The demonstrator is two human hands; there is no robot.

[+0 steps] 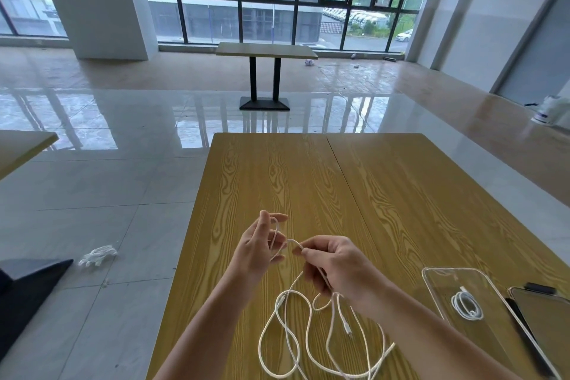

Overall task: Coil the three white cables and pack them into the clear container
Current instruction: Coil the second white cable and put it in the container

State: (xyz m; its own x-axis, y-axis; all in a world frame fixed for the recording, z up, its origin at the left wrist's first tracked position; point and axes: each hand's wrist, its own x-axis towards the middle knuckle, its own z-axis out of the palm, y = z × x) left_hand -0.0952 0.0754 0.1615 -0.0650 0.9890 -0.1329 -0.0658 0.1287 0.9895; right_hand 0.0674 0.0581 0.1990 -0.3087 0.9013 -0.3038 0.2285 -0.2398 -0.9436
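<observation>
Loose white cable [287, 330] is sprawling in loops on the wooden table [277, 170] below both wrists. Right hand [334, 265] is pinching it between thumb and forefinger; left hand [262, 244], fingers half spread, is carrying a loop. Right of them, a coiled cable [466, 305] is lying inside the clear container [431, 284].

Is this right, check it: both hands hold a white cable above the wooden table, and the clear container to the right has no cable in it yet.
Not quite. The head view shows one coiled cable already lying in the clear container. The rest holds: left hand and right hand hold a white cable above the wooden table.
</observation>
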